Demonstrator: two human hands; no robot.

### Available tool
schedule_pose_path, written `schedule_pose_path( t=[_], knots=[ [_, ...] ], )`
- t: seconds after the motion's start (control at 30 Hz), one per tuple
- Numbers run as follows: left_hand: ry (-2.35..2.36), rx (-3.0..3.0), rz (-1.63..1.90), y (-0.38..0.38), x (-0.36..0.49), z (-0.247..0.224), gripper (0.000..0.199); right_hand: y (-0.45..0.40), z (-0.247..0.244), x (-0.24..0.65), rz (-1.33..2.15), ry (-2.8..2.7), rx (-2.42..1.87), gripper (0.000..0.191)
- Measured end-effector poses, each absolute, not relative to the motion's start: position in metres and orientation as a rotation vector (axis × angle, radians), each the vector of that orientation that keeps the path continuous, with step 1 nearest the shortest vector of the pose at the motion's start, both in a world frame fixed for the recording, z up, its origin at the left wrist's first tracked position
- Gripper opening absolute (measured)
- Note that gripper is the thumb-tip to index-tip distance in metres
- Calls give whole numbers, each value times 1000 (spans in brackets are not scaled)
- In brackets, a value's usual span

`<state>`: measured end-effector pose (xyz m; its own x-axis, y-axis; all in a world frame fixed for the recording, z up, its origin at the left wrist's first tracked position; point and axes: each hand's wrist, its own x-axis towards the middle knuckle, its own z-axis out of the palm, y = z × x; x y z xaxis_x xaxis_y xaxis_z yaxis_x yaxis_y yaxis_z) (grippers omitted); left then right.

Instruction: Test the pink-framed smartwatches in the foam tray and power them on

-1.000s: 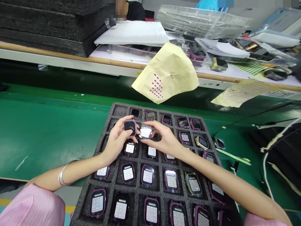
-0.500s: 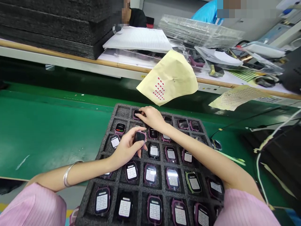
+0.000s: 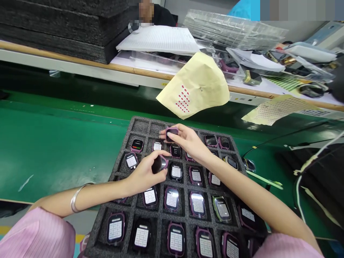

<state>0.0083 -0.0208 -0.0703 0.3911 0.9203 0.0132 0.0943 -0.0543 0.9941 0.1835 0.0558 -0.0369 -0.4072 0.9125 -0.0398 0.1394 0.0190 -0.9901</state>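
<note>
A dark foam tray [image 3: 130, 206] holds several smartwatches in its compartments, many with lit white screens. My left hand [image 3: 146, 170] grips a purple-framed watch [image 3: 159, 164] with a dark screen, above the tray's left-middle part. Farther back, my right hand [image 3: 185, 139] holds another purple watch [image 3: 172, 134], also dark, over the back rows. Below it lies a watch with a black lit screen [image 3: 175, 151]. A green-framed watch [image 3: 221, 208] sits right of the middle. The two held watches are apart.
A green surface [image 3: 53, 150] lies under the tray. Behind it a shelf edge [image 3: 150, 74] carries black foam blocks [image 3: 53, 28], papers [image 3: 161, 40] and clear plastic trays [image 3: 231, 30]. Yellow sheets [image 3: 199, 84] hang from it. A white cable [image 3: 302, 179] runs at right. Part of a person shows behind.
My right hand has lifted a watch out of a back compartment and moved right with it. The watch in my left hand has tilted.
</note>
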Motion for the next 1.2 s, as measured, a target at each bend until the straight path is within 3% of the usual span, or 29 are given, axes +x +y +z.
schedule_pose_path(
  t=[0.1,0.23,0.43,0.67,1.2],
  knots=[
    [964,1487,866,-20,9,-72,36,35,-30,201,1778,-1289,-1057,24],
    [964,1456,923,-18,11,-74,38,21,-30,216,1933,-1034,-1029,34],
    [986,1436,907,-18,10,-73,43,12,-27,227,1931,-1040,-943,44],
    [985,1464,916,-18,9,-75,42,10,-35,231,1907,-1236,-967,35],
    [997,1479,856,-19,7,-71,40,1,-38,228,1964,-1195,-959,39]
  ],
)
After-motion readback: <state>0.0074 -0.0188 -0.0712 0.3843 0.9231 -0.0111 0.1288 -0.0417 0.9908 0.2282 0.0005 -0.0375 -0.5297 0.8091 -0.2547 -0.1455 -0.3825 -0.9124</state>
